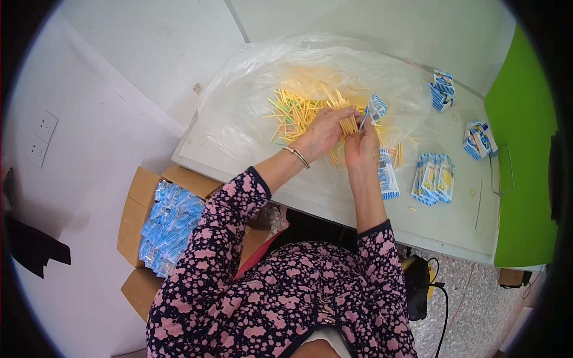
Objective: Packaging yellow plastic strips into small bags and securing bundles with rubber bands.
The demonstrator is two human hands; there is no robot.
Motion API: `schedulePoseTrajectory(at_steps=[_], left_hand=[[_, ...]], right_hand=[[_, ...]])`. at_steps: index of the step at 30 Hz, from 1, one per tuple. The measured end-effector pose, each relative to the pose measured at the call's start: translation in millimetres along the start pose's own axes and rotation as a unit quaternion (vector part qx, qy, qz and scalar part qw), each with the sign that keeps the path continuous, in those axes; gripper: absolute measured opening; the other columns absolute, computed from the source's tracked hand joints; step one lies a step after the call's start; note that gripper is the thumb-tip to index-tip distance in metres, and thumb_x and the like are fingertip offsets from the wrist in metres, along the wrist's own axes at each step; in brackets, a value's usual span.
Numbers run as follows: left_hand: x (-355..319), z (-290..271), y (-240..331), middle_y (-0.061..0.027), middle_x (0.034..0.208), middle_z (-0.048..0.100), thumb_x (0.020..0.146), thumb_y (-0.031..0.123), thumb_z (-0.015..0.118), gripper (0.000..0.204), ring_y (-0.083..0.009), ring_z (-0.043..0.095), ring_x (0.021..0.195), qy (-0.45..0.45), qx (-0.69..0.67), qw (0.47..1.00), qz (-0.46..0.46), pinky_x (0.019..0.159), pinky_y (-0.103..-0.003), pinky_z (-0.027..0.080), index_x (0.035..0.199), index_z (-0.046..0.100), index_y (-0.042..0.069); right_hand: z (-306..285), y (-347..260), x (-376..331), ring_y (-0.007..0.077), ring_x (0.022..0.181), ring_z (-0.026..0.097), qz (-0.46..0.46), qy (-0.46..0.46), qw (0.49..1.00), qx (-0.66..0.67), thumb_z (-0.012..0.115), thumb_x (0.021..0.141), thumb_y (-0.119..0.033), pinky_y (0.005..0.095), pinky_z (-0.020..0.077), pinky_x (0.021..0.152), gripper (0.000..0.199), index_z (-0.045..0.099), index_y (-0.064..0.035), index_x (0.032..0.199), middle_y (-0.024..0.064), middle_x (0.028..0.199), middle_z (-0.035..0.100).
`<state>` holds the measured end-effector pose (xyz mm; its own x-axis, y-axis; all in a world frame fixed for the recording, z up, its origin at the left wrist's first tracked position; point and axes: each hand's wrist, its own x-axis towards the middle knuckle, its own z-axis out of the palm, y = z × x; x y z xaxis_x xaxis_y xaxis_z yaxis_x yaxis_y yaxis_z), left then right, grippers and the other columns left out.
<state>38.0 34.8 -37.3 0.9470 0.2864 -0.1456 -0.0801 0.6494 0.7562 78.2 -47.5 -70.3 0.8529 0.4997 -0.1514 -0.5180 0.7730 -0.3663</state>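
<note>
My left hand [323,130], with a bracelet at the wrist, is closed around a bundle of thin yellow sticks [348,124]. Close against it, my right hand [362,149] pinches a small blue-and-white packet [376,108] between thumb and fingers. Its fingers also touch the bundle's lower end; how much of it they carry is hidden. Behind both hands, a loose pile of similar sticks [292,112], a few greenish or pinkish, lies on a clear plastic sheet or bag [239,77]. Another blue-and-white packet [388,179] lies beside my right wrist.
Several filled packets [434,178] overlap on the white table [453,224] at the right. Farther back are an opened blue-and-white carton [478,141] and crumpled packaging [441,92]. A green panel [525,161] borders the table. A cardboard box [130,224] full of blue packets stands at the left.
</note>
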Motion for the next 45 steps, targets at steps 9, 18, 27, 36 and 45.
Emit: schedulePoseTrajectory(at_steps=[9, 18, 27, 36, 45], left_hand=[[-4, 11, -18, -0.0129, 0.095, 0.061, 0.086, 0.008, 0.056, 0.017, -0.0170, 0.057, 0.093, 0.049, 0.017, 0.997, 0.052, 0.085, -0.029, 0.047, 0.094, 0.058, -0.007], [-2, 4, -11, -0.0123, 0.089, 0.062, 0.090, 0.013, 0.050, 0.021, -0.0169, 0.060, 0.083, 0.059, 0.048, 0.993, 0.091, 0.075, -0.028, 0.048, 0.093, 0.058, -0.006], [15, -18, 4, -0.0057, 0.066, 0.058, 0.086, 0.024, 0.052, 0.027, -0.0123, 0.049, 0.059, 0.144, 0.394, 0.892, 0.170, 0.055, -0.030, 0.039, 0.079, 0.058, -0.001], [9, -18, 18, -0.0127, 0.077, 0.062, 0.090, 0.025, 0.045, 0.031, -0.0215, 0.062, 0.072, 0.088, 0.334, 0.922, 0.173, 0.066, -0.030, 0.050, 0.082, 0.054, -0.003], [-13, 29, 51, -0.0174, 0.095, 0.059, 0.096, 0.028, 0.035, 0.029, -0.0266, 0.060, 0.094, -0.034, 0.131, 0.982, 0.128, 0.080, -0.035, 0.049, 0.087, 0.047, 0.003]], right_hand=[[-6, 7, 14, 0.0170, 0.094, 0.052, -0.031, 0.044, 0.998, 0.039, 0.043, 0.094, -0.017, 0.0312, 0.0410, 0.087, 0.019, 0.052, -0.0008, 0.100, 0.0076, 0.097, 0.057], [0, 1, 7, 0.0175, 0.094, 0.053, -0.009, 0.019, 1.000, -0.005, 0.044, 0.093, -0.015, 0.0310, 0.0412, 0.085, 0.020, 0.052, -0.0003, 0.104, 0.0089, 0.101, 0.058], [5, -14, -5, 0.0108, 0.090, 0.055, -0.095, -0.038, 0.986, -0.129, 0.056, 0.088, -0.013, 0.0257, 0.0404, 0.083, 0.017, 0.057, -0.0016, 0.101, 0.0041, 0.095, 0.061], [-3, -47, -26, 0.0039, 0.071, 0.055, -0.105, -0.066, 0.955, -0.270, 0.059, 0.086, -0.016, 0.0187, 0.0439, 0.066, 0.016, 0.061, -0.0013, 0.092, 0.0010, 0.083, 0.063], [-15, -70, -43, 0.0013, 0.056, 0.050, 0.027, -0.124, 0.897, -0.424, 0.061, 0.084, -0.019, 0.0164, 0.0380, 0.050, 0.017, 0.063, -0.0025, 0.083, -0.0019, 0.068, 0.060]])
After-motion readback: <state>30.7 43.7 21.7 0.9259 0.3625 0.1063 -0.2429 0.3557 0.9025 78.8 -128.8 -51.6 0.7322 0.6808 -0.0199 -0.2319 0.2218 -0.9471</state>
